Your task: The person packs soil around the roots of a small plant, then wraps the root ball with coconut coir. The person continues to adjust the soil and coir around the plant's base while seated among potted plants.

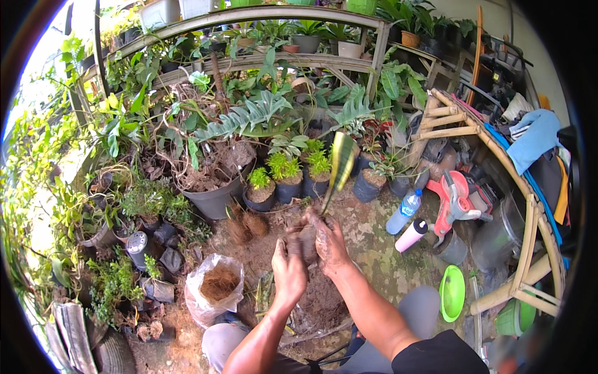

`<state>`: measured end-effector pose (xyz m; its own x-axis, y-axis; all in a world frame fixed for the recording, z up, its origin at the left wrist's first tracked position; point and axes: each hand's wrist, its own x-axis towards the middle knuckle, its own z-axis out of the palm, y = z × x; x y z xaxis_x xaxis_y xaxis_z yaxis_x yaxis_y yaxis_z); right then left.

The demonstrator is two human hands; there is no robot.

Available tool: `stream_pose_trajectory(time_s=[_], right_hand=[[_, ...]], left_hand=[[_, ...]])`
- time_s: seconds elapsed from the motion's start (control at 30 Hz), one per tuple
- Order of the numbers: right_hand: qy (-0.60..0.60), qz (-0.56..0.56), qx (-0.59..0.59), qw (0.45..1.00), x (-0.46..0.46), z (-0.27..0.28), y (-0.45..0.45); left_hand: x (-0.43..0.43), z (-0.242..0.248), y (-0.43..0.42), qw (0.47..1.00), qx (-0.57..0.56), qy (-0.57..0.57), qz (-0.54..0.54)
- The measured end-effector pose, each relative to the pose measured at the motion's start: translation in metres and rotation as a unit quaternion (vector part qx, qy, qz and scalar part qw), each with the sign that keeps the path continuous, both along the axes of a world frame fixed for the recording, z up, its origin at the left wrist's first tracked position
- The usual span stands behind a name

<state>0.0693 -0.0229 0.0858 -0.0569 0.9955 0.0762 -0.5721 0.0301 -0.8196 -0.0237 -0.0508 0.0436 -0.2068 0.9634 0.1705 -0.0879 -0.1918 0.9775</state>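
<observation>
A snake plant cutting [342,161], its leaf green with yellow edges, stands upright above my hands. My right hand [331,243], smeared with soil, is closed around the base of the plant. Against the other side of the brown root clump [306,243] lies my left hand [290,264], its fingers somewhat blurred. Below both hands is a heap of dark soil and fibre [322,299]. Left of it stands a clear plastic bag [236,276] holding brown coconut fibre [219,282]. Fibre-wrapped clumps [247,225] lie on the ground beyond my hands.
A large grey pot [212,201] and several black-bagged seedlings [287,189] line the far side. To the right are a water bottle [404,212], a pink tumbler [411,235], a green basin [452,293], a red plastic ride-on toy [451,201] and a bamboo frame [523,182].
</observation>
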Motion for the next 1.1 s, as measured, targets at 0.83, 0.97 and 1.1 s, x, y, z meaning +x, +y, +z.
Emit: stream_pose_trajectory(time_s=[0.83, 0.97, 1.1], right_hand=[[-0.455, 0.013, -0.334, 0.825, 0.139, -0.271, 0.017], [-0.742, 0.016, -0.184, 0.644, 0.142, -0.331, -0.016], [-0.81, 0.025, -0.035, 0.585, 0.114, -0.34, 0.005]], left_hand=[[-0.069, 0.011, 0.034, 0.935, -0.128, -0.329, 0.015], [-0.074, 0.005, 0.038, 0.902, -0.132, -0.411, -0.026], [-0.072, 0.003, 0.042, 0.894, -0.129, -0.429, -0.012]])
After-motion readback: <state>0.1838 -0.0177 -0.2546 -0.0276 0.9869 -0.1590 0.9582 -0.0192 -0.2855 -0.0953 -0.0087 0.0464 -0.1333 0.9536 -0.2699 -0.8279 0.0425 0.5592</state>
